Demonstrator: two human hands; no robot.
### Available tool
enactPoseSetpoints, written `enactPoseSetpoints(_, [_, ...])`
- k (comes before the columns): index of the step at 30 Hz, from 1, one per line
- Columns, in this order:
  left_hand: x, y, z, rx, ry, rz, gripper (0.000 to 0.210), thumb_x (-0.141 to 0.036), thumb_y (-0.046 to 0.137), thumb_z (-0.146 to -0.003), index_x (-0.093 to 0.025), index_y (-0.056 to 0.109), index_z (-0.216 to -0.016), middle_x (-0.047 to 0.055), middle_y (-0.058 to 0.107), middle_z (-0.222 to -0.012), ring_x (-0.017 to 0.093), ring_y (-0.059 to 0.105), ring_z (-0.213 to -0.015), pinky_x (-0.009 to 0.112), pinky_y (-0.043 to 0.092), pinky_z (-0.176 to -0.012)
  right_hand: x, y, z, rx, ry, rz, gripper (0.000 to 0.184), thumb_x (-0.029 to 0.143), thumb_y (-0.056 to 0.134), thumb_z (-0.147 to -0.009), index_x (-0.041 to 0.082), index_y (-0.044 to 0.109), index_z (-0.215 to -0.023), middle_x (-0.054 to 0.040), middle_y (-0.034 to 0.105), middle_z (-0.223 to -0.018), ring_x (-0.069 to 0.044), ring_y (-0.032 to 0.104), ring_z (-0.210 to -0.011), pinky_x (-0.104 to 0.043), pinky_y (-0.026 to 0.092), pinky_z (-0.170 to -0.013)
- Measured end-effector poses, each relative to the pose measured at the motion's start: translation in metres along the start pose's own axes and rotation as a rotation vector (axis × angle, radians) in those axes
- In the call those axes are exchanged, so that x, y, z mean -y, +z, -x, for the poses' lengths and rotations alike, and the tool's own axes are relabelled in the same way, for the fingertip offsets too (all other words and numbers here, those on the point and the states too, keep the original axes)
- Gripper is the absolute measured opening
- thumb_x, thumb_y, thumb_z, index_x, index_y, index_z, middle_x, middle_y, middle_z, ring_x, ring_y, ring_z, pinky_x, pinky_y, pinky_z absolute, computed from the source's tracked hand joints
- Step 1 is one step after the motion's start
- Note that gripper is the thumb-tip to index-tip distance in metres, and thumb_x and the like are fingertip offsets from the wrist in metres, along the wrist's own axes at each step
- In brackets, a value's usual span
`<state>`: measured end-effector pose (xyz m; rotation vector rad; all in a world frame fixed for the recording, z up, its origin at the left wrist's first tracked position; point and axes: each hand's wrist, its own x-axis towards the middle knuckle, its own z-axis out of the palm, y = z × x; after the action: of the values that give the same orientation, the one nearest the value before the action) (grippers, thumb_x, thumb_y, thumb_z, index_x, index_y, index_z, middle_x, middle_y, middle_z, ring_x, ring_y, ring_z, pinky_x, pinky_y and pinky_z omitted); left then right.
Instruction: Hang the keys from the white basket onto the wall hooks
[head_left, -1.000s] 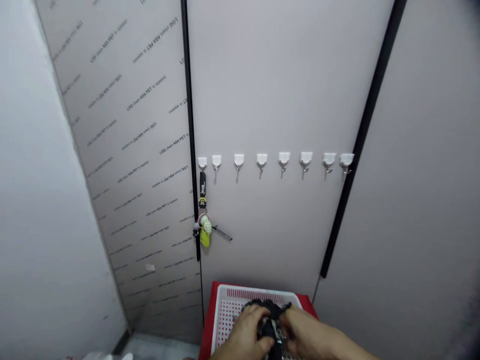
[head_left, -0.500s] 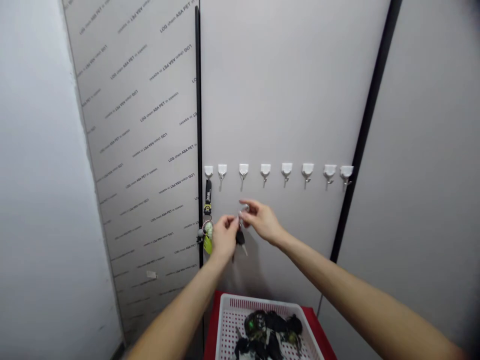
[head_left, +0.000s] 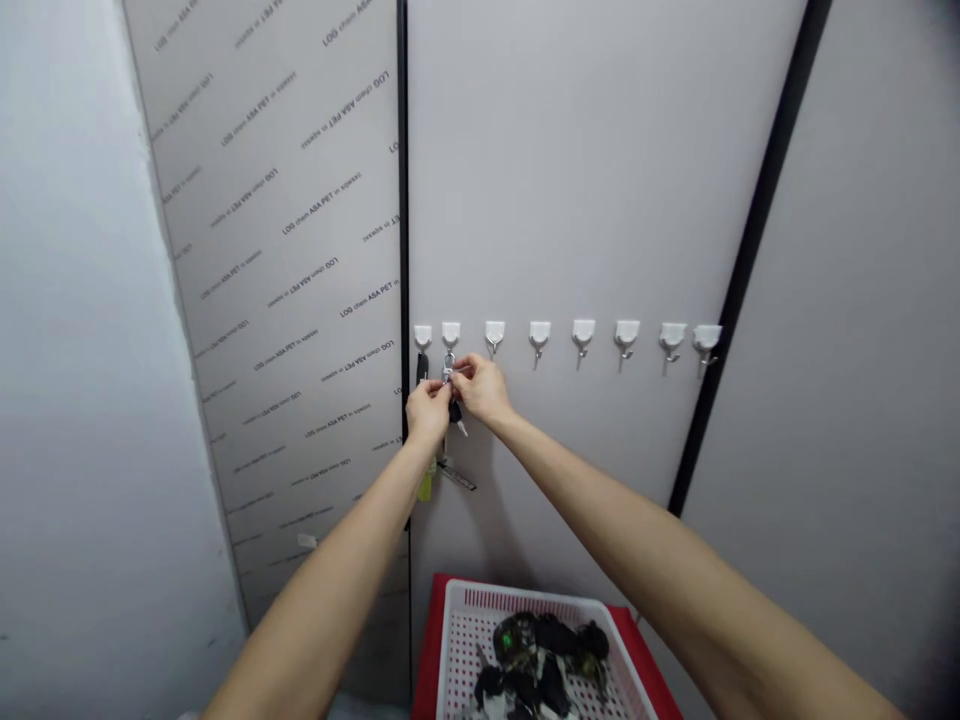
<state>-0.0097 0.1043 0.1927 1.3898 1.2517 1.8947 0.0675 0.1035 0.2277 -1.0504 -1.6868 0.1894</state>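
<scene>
A bunch of keys hangs at the second white wall hook (head_left: 451, 334) from the left, its silver metal clasp (head_left: 448, 363) up against the hook's wire. Whether the clasp is over the wire cannot be made out. My left hand (head_left: 428, 412) pinches the bunch from the left, just below the clasp. From the right, the fingertips of my right hand (head_left: 484, 388) are closed on the same clasp. A black-headed key (head_left: 457, 413) dangles under my fingers, and a dark patterned strip (head_left: 459, 477) hangs lower. My left hand partly hides a black strap (head_left: 422, 367) on the first hook.
More white hooks (head_left: 583, 332) run in a row to the right. Below, a white perforated basket (head_left: 540, 598) holds several dark key bunches (head_left: 553, 680) on a red stand (head_left: 424, 650). A yellow-green tag (head_left: 425, 487) hangs at left, beside a black vertical strip (head_left: 403, 200).
Both hands have moved up and left with the keys, from below the third hook to the second hook. My right hand's fingers have closed in on the clasp.
</scene>
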Motion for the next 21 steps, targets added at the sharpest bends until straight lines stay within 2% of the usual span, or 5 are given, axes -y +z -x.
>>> enactPoseSetpoints(5, [0.017,-0.005,0.027,0.072,0.067,-0.011,0.034,-0.013,0.048,-0.061,-0.012,0.045,-0.095,0.008,0.054,-0.092,0.013,0.051,-0.082,0.026,0.038,-0.074,-0.014,-0.018,0.039,0.086,-0.093,0.042,0.013,0.018,0.045,-0.063,0.014,0.051,-0.074,0.0018,0.054,-0.063,-0.006,0.047,-0.052,-0.021,0.039,-0.056])
enactPoseSetpoints(9, [0.047,-0.016,0.078,0.139,0.161,-0.199,0.038,-0.016,0.047,-0.063,-0.013,0.041,-0.101,0.007,0.048,-0.1,0.014,0.046,-0.089,0.027,0.037,-0.076,-0.054,-0.033,0.1,0.32,-0.064,0.119,0.013,0.016,0.044,-0.064,0.013,0.052,-0.073,0.0006,0.055,-0.066,-0.006,0.047,-0.056,-0.019,0.037,-0.058])
enactPoseSetpoints(14, [0.095,-0.027,0.158,0.582,0.101,-0.483,0.026,-0.016,0.042,-0.065,-0.015,0.048,-0.091,0.005,0.052,-0.089,0.013,0.047,-0.083,0.027,0.037,-0.075,-0.113,-0.047,0.191,0.75,0.054,0.274,0.016,0.013,0.041,-0.064,0.013,0.054,-0.074,-0.0024,0.056,-0.068,-0.009,0.048,-0.059,-0.02,0.036,-0.058])
enactPoseSetpoints(17, [0.118,-0.026,0.186,0.797,0.072,-0.645,0.025,-0.016,0.043,-0.064,-0.016,0.05,-0.088,0.005,0.053,-0.09,0.015,0.046,-0.087,0.028,0.034,-0.078,-0.133,-0.052,0.22,0.844,0.068,0.402,0.022,0.012,0.041,-0.064,0.014,0.054,-0.082,-0.005,0.056,-0.079,-0.012,0.049,-0.072,-0.022,0.035,-0.066])
enactPoseSetpoints(21, [0.13,-0.02,0.199,0.898,0.065,-0.788,0.033,-0.022,0.043,-0.065,-0.014,0.047,-0.096,0.008,0.051,-0.099,0.019,0.044,-0.092,0.031,0.031,-0.081,-0.138,-0.052,0.232,0.892,0.047,0.566,0.028,0.016,0.044,-0.063,0.015,0.051,-0.09,-0.008,0.053,-0.091,-0.017,0.045,-0.086,-0.026,0.032,-0.074])
